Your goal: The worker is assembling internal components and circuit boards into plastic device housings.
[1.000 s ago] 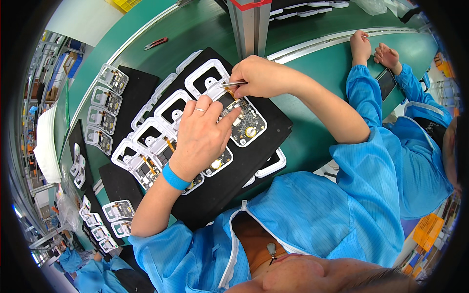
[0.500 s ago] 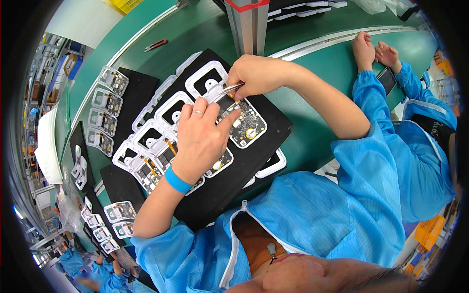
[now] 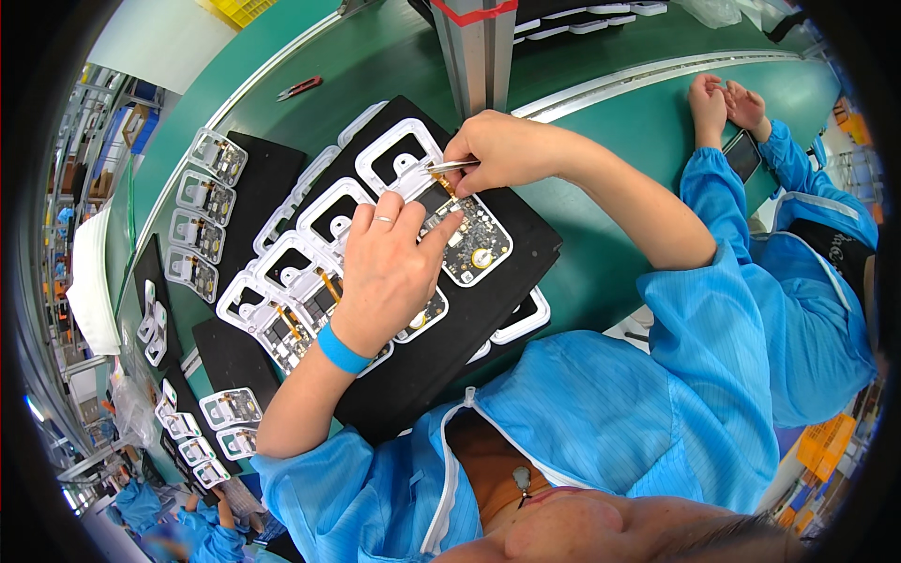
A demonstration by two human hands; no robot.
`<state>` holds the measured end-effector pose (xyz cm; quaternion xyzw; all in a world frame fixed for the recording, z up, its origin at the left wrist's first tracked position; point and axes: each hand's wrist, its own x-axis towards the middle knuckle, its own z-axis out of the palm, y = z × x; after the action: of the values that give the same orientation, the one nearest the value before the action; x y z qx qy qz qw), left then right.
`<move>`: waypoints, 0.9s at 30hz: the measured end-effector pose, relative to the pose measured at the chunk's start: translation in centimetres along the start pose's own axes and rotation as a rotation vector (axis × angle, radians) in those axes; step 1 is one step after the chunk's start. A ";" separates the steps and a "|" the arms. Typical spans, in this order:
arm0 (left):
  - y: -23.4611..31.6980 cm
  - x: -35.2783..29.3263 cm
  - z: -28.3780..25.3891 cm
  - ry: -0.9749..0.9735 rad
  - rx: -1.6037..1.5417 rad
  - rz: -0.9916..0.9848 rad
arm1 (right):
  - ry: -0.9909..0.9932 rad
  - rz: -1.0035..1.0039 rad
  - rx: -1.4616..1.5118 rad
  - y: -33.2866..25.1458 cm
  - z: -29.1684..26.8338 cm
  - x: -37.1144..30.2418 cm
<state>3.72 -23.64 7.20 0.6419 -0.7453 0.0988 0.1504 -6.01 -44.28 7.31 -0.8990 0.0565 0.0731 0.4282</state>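
Observation:
My right hand (image 3: 497, 150) pinches metal tweezers (image 3: 450, 167), whose tips reach over the upper part of a circuit board (image 3: 481, 233) in a white plastic frame (image 3: 364, 159). Close to the tips sits an orange flex cable on the board. My left hand (image 3: 389, 267), with a blue band at the wrist, lies with fingers stretched out beside that board; its index fingertip touches or nearly touches the board's left part. Beneath the left hand more white frames with boards and orange flex cables are partly hidden. All rest on a black foam pad (image 3: 530, 235).
Several framed boards (image 3: 202, 220) lie on a dark pad at the left. Red-handled snips (image 3: 300, 88) are on the green table (image 3: 375, 61). A metal post (image 3: 477, 70) rises beyond my right hand. A co-worker's hands (image 3: 727, 103) rest near a phone (image 3: 743, 156) at the right.
My right hand and the tweezers have shifted slightly down toward the board. The left hand has barely moved. The co-worker's hands have come closer together.

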 end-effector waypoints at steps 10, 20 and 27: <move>0.0 0.0 0.0 0.003 -0.007 0.001 | -0.003 0.152 0.119 0.1 0.8 0.0; 0.0 0.0 0.0 -0.007 -0.014 -0.001 | 0.069 0.325 0.547 2.6 2.7 0.1; -0.1 -0.1 0.1 -0.004 -0.024 0.001 | 0.044 0.417 0.631 1.5 2.2 -0.7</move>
<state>3.79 -23.59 7.11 0.6398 -0.7472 0.0887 0.1562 -7.13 -43.47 4.95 -0.6936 0.2670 0.1183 0.6585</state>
